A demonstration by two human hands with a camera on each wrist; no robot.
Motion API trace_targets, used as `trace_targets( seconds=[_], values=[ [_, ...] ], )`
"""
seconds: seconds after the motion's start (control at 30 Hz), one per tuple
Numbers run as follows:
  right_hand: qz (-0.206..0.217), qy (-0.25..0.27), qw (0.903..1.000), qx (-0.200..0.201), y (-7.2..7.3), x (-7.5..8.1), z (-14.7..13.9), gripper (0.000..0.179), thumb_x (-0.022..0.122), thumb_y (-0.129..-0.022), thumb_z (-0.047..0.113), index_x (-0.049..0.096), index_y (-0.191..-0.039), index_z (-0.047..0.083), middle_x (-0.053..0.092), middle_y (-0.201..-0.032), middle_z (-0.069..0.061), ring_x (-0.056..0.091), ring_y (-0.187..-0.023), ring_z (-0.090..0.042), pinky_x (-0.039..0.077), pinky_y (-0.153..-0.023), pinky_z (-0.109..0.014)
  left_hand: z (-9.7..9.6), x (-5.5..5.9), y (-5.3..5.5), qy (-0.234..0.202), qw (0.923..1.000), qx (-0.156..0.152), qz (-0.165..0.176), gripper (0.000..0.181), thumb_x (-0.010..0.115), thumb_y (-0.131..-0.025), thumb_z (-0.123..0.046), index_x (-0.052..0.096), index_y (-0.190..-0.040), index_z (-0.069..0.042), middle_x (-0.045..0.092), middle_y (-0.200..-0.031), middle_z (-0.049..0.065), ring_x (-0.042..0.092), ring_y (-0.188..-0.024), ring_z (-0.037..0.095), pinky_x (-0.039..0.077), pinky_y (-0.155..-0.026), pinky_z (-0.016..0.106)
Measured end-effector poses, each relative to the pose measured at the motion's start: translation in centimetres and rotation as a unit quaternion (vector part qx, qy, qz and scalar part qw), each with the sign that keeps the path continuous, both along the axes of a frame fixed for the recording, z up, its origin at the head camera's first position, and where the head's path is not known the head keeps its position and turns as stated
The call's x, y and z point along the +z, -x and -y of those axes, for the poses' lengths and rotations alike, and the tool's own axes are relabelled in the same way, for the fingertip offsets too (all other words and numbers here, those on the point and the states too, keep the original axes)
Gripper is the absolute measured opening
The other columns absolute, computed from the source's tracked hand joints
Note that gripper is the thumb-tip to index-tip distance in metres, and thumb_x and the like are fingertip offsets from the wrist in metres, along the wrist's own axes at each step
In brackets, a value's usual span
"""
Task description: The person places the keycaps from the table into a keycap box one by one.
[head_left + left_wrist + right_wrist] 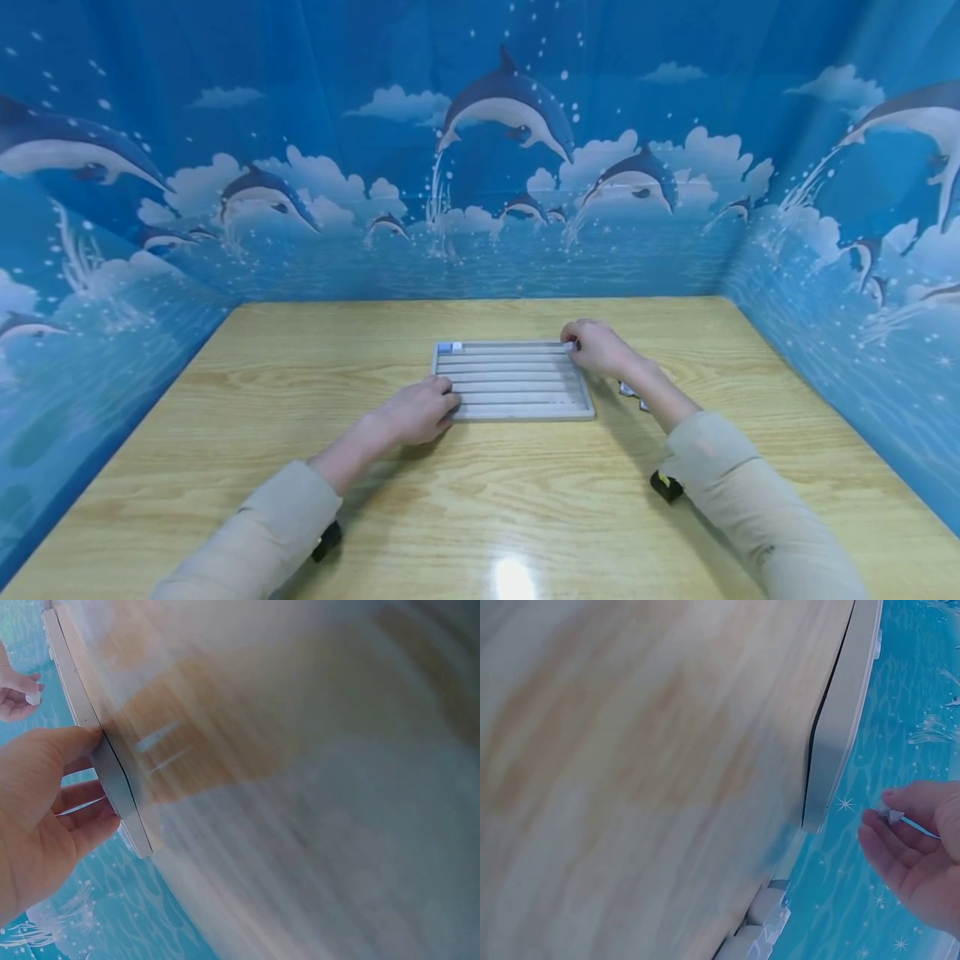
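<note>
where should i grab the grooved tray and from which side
Probably the middle of its near rim, from the near side: the tray lies flat, its raised straight edge gives something to pinch, and that stretch is uncovered, while the small blue piece sits in the far left corner.

Tray (517,387) on table (480,500), pieces (627,390) to its right

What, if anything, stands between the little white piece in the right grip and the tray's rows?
Nothing visible. The right grip holds the white piece at the far right corner of the tray; the small blocks sit at its far left corner, and the left grip holds its near left corner, both out of the way.
</note>
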State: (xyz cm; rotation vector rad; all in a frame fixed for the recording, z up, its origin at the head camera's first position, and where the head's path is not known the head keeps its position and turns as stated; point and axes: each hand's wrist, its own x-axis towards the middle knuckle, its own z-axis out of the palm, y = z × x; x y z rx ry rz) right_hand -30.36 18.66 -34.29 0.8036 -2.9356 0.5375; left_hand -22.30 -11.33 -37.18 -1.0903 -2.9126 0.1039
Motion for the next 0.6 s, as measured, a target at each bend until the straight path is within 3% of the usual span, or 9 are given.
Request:
trace_targets(
  seconds=[0.4, 0.6],
  values=[
    [0.002, 0.005, 0.9999, 0.015, 0.1, 0.1, 1.2, 0.027, 0.056, -0.085, -0.001, 0.06, -0.111, -0.005, 0.062, -0.104, -0.017, 0.059, -0.093, -0.029, 0.049, -0.078, -0.04, -0.1, 0.1, 0.0, 0.003, 1.0, 0.007, 0.006, 0.028, 0.063, -0.088, -0.019, 0.063, -0.114, -0.006, 0.052, -0.093, 0.005, 0.049, -0.087, 0.018, 0.045, -0.077, 0.033],
    [-0.024, 0.004, 0.9989, 0.041, 0.5, -0.1, 2.2, 0.024, 0.057, -0.082, -0.005, 0.066, -0.104, -0.003, 0.064, -0.1, -0.015, 0.058, -0.094, -0.03, 0.048, -0.079, -0.041, -0.1, 0.2, -0.1, 0.001, 0.9999, 0.008, 0.007, 0.028, 0.063, -0.088, -0.019, 0.063, -0.113, -0.006, 0.052, -0.094, 0.006, 0.049, -0.088, 0.02, 0.045, -0.078, 0.034]
  ],
)
